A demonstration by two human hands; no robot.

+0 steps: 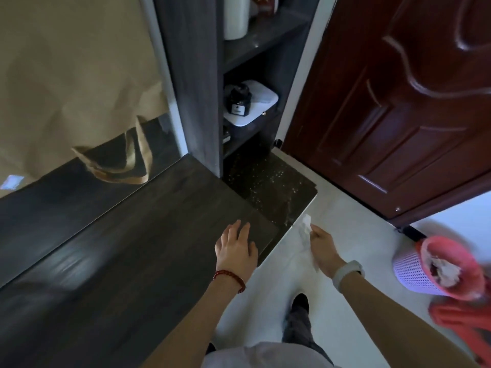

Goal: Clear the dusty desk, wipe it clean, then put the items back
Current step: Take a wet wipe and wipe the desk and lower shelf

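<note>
Both hands sit mid-frame: left hand [236, 248] lies flat on the dark desk [119, 248] to steady, right hand [322, 248] pinches a white tissue [305, 229] for wiping

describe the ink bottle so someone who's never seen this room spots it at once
Find the tall dark shelf unit between the tan wall and the red-brown door. On its lower shelf lies a white box; the ink bottle stands on that box's left part. It is the only small black bottle there, with a white label facing forward.
</note>
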